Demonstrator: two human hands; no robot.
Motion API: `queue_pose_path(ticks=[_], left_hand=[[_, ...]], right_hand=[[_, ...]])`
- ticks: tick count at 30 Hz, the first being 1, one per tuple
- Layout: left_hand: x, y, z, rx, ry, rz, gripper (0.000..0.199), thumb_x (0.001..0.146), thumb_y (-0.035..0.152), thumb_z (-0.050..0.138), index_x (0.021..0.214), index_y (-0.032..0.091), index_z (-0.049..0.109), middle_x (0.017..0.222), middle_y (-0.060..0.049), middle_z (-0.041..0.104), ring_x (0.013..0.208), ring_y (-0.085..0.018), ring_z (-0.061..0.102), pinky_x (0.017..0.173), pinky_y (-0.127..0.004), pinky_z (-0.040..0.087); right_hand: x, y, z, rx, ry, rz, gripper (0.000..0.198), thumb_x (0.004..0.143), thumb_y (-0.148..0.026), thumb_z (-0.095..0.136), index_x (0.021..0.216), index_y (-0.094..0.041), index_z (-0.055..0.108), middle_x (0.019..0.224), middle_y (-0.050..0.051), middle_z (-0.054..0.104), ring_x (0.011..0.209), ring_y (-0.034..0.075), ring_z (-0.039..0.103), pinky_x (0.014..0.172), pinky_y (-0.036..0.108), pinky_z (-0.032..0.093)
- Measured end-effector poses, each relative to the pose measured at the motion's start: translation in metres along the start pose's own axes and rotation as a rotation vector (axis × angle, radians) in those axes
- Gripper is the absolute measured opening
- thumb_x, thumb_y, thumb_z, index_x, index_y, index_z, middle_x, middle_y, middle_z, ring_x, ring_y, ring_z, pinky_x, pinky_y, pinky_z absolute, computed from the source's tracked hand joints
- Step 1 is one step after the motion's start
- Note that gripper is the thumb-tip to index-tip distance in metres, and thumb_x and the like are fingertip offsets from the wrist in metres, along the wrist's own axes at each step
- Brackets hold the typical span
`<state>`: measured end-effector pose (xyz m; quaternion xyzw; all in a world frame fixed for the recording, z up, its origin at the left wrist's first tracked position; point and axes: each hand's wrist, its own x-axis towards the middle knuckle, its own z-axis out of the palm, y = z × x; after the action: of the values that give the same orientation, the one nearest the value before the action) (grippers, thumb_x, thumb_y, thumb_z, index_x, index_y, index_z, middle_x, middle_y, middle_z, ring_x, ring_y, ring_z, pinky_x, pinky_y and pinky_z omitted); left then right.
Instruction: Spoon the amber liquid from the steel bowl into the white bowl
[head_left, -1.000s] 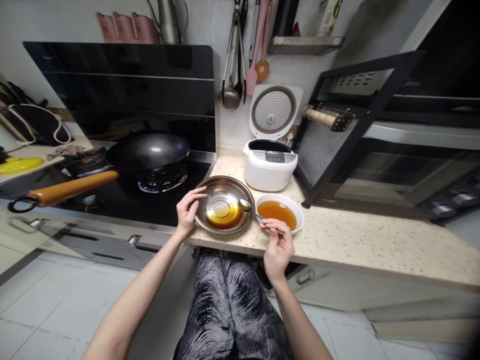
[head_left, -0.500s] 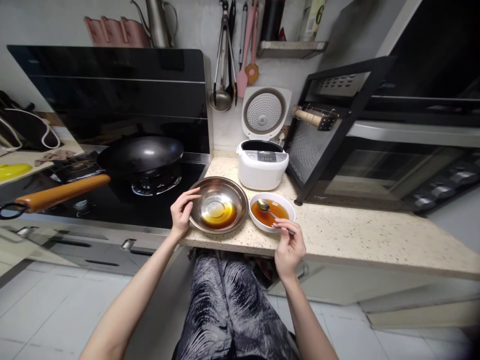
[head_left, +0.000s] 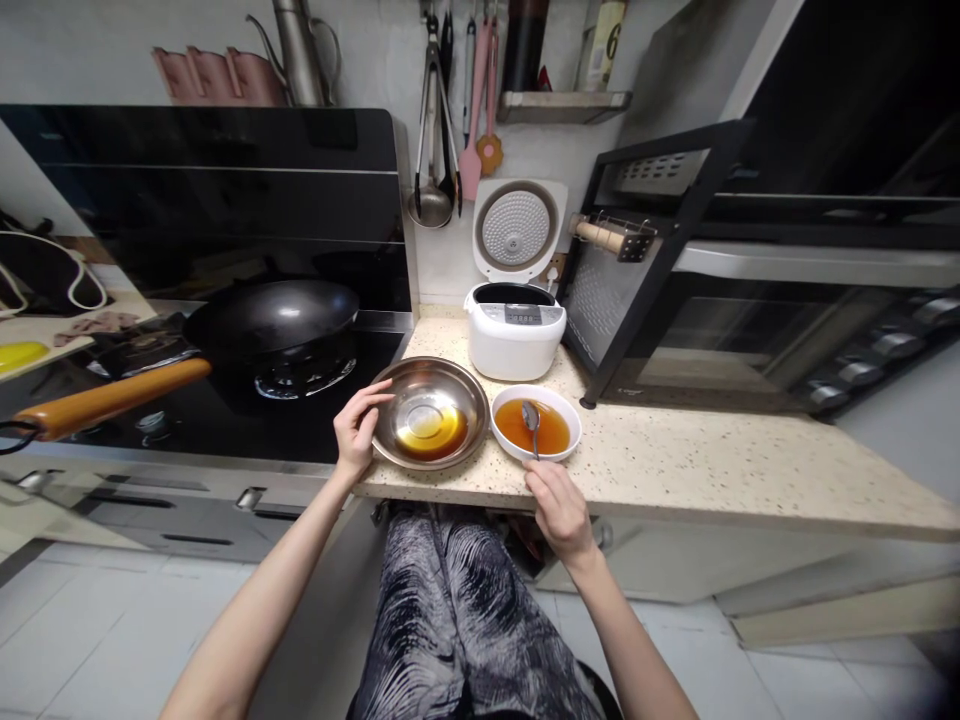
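Note:
My left hand (head_left: 355,428) holds the left rim of a wide stainless steel bowl (head_left: 466,388), with its fingers reaching over the edge. A shallow pool of amber liquid (head_left: 431,432) lies in the bottom of that bowl. Just to the right stands a white bowl (head_left: 576,436) filled with orange-brown liquid (head_left: 504,422). In my right hand (head_left: 561,512) is the handle end of a metal spoon (head_left: 532,416), gripped at the white bowl's near rim. The spoon's head rests over or in the liquid; how deep it sits I cannot tell.
Behind the bowls a white rice cooker (head_left: 517,348) stands with its lid up. A black wok (head_left: 274,320) sits on the stove at left, its wooden handle (head_left: 112,398) pointing toward me. An oven (head_left: 750,340) in a black rack occupies the right of the speckled countertop (head_left: 697,460).
My right hand has shifted left and toward me, turning the spoon so its handle now points toward me. My left hand stays on the steel bowl's rim. The whole view has moved slightly.

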<state>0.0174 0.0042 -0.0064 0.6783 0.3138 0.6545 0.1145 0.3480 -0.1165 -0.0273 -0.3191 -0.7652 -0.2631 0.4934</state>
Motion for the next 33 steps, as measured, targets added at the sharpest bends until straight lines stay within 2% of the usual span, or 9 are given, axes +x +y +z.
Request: queue_pose_path(ticks=[7,19,22,27,30,33], left_hand=[[0.001,0.0,0.0,0.006,0.003,0.005,0.027,0.097,0.03,0.056,0.103,0.02,0.08,0.127,-0.011,0.077,0.119,-0.031,0.072,0.105,-0.049,0.055],[-0.001,-0.004,0.002,-0.013,0.009,0.006,0.025,0.096,0.027,0.056,0.101,0.02,0.08,0.127,-0.011,0.077,0.119,-0.03,0.072,0.104,-0.048,0.055],[-0.001,-0.005,0.003,0.0,0.011,-0.001,0.026,0.096,0.027,0.055,0.101,0.019,0.079,0.127,-0.011,0.077,0.119,-0.03,0.072,0.104,-0.048,0.056],[-0.001,-0.005,0.003,-0.001,0.011,0.005,0.027,0.096,0.027,0.053,0.102,0.02,0.079,0.127,-0.012,0.077,0.119,-0.03,0.072,0.103,-0.048,0.056],[-0.001,-0.004,0.003,0.009,0.013,-0.006,0.027,0.096,0.029,0.054,0.1,0.02,0.079,0.126,-0.012,0.077,0.118,-0.03,0.073,0.103,-0.049,0.056],[-0.001,-0.002,0.003,0.021,0.014,-0.015,0.027,0.096,0.03,0.054,0.099,0.019,0.079,0.126,-0.012,0.077,0.118,-0.031,0.073,0.103,-0.049,0.056]], right_hand=[[-0.005,0.006,-0.011,-0.067,-0.093,-0.062,0.034,0.101,-0.004,0.047,0.122,-0.019,0.069,0.108,0.016,0.081,0.102,0.025,0.075,0.083,0.039,0.066],[-0.003,0.006,-0.014,0.005,-0.033,-0.008,0.047,0.095,0.002,0.043,0.128,-0.018,0.068,0.106,0.016,0.08,0.103,0.026,0.076,0.084,0.041,0.067],[0.005,0.001,-0.011,0.075,0.048,0.063,0.043,0.095,-0.001,0.046,0.126,-0.02,0.069,0.103,0.014,0.079,0.099,0.025,0.076,0.082,0.042,0.066],[0.029,-0.029,0.003,0.238,0.299,0.37,0.025,0.099,-0.007,0.051,0.108,-0.024,0.068,0.097,0.008,0.075,0.092,0.022,0.074,0.078,0.038,0.065],[0.038,-0.05,0.019,0.325,0.32,0.506,0.02,0.103,-0.012,0.05,0.101,-0.024,0.066,0.094,0.007,0.074,0.088,0.02,0.074,0.078,0.037,0.064],[0.041,-0.066,0.036,0.41,0.27,0.526,0.019,0.104,-0.014,0.05,0.097,-0.023,0.065,0.091,0.006,0.074,0.087,0.02,0.074,0.078,0.034,0.063]])
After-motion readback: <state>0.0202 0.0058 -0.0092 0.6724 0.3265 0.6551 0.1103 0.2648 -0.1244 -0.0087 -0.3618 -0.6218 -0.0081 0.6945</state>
